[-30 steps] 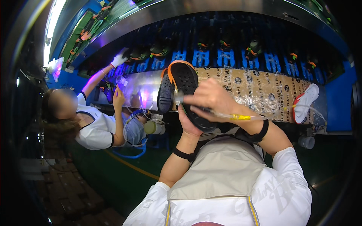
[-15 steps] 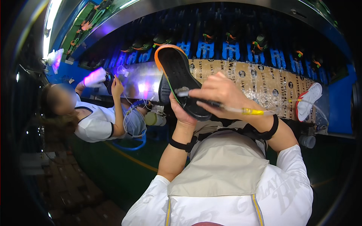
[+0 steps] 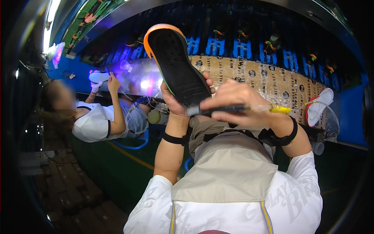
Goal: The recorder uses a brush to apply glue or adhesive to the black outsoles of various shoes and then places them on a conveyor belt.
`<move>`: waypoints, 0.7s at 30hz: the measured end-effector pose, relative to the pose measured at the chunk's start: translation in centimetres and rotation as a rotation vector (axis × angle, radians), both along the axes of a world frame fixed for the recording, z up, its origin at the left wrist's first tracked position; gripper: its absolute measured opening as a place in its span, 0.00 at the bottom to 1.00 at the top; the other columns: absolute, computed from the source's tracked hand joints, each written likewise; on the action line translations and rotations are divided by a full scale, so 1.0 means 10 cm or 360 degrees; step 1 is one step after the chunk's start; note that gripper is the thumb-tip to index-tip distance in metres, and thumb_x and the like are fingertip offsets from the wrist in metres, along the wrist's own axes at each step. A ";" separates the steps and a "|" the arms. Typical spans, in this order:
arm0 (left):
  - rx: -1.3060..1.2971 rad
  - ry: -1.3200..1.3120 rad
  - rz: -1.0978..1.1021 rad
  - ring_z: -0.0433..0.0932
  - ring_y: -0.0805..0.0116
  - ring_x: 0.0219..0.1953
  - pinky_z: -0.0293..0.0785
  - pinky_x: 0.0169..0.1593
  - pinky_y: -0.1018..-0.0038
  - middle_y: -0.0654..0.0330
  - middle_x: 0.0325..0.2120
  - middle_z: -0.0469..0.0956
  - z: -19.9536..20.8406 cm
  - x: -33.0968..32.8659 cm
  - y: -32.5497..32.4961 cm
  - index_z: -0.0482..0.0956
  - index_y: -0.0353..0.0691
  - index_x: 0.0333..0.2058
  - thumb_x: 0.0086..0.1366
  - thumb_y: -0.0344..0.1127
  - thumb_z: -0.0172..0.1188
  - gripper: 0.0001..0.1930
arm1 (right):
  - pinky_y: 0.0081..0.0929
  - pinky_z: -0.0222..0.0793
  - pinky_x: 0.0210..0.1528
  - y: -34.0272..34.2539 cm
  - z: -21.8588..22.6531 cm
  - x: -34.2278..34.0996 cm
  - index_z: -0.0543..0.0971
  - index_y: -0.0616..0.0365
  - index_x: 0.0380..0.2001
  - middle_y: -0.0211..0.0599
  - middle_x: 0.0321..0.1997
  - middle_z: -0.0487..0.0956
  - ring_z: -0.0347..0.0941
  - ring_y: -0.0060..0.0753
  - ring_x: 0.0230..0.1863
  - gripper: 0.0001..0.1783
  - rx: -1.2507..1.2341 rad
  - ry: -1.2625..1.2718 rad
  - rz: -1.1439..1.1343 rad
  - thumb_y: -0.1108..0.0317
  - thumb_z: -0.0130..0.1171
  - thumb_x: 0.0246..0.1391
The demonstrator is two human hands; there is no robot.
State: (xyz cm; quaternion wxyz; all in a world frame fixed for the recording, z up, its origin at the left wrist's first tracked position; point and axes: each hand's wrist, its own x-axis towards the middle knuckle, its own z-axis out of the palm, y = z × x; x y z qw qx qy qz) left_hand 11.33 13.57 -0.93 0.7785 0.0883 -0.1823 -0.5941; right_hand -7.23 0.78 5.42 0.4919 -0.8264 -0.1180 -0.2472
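Note:
My left hand (image 3: 173,102) grips a shoe sole (image 3: 173,62) by its near end, with the thumb and fingers on opposite edges. Its inner face is black and turned up, with an orange rim around the far end and green along the left side. A dark-handled brush (image 3: 226,109) is in my right hand (image 3: 242,100), which is closed and blurred by motion. Pale bristles (image 3: 192,111) sit at the sole's near end; whether they touch it I cannot tell. A clear tube with a yellow fitting (image 3: 280,109) runs behind the brush handle.
Cardboard (image 3: 269,80) under clear film covers the bench. A white sole with a red edge (image 3: 319,105) lies at its right end. Blue racks (image 3: 243,50) carrying dark shoes line the back. At left, a co-worker (image 3: 95,121) holds a light-coloured sole (image 3: 98,76).
The sole has moved up and left, away from me. My brush has gone from the sole's middle to its near end. My left fingertips now show over its right edge.

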 end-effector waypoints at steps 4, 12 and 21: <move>0.0079 -0.0163 -0.0025 0.81 0.40 0.53 0.81 0.57 0.46 0.34 0.55 0.75 0.08 0.10 -0.04 0.68 0.34 0.65 0.62 0.75 0.48 0.49 | 0.38 0.69 0.49 -0.03 0.06 -0.04 0.87 0.52 0.47 0.37 0.36 0.86 0.82 0.40 0.41 0.15 -0.0460 0.0162 0.0048 0.68 0.72 0.55; 0.0145 -0.0605 -0.0118 0.83 0.41 0.53 0.82 0.58 0.52 0.33 0.54 0.77 0.31 0.30 -0.10 0.65 0.25 0.66 0.68 0.67 0.44 0.47 | 0.36 0.68 0.45 -0.10 -0.01 -0.04 0.88 0.53 0.47 0.34 0.32 0.84 0.78 0.35 0.33 0.16 -0.0417 0.0043 -0.0026 0.69 0.73 0.54; 0.0570 -0.1039 -0.0303 0.85 0.44 0.50 0.84 0.54 0.56 0.35 0.51 0.81 0.37 0.48 -0.23 0.69 0.25 0.64 0.76 0.51 0.41 0.33 | 0.35 0.67 0.47 -0.18 0.03 -0.07 0.85 0.53 0.51 0.33 0.34 0.81 0.76 0.36 0.37 0.19 -0.0573 0.0120 0.0121 0.70 0.72 0.53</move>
